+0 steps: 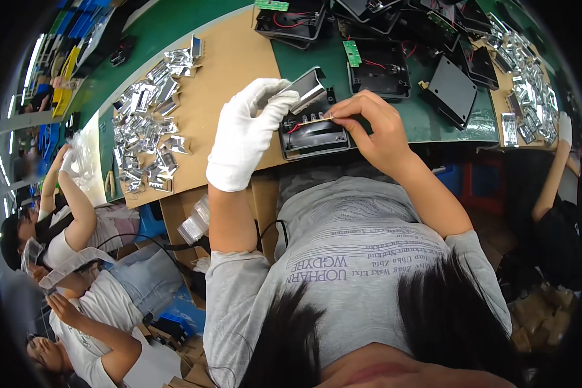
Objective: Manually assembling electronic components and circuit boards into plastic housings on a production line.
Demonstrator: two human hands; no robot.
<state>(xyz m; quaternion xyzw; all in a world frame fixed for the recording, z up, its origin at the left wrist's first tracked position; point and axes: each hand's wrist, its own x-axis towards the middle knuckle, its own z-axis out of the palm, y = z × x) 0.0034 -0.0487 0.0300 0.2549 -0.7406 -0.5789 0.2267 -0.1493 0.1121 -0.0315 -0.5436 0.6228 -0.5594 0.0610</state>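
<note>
My left hand (247, 132), in a white glove, is closed on a shiny bent metal reflector (308, 90) and holds it tilted. My bare right hand (376, 129) pinches the end of a narrow board strip (313, 119) with several small clear bumps along it. The strip is just below the reflector, and I cannot tell whether the two touch. Beneath both is a black plastic housing (315, 142) at the table's front edge, with red wires inside. My hands and the reflector hide part of the housing.
A heap of metal reflectors (150, 126) lies on the cardboard (229, 48) to my left, another heap (527, 87) at far right. Black housings (378, 77) with green circuit boards crowd the far side. Co-workers sit at left; another person's gloved hand (565, 128) is at right.
</note>
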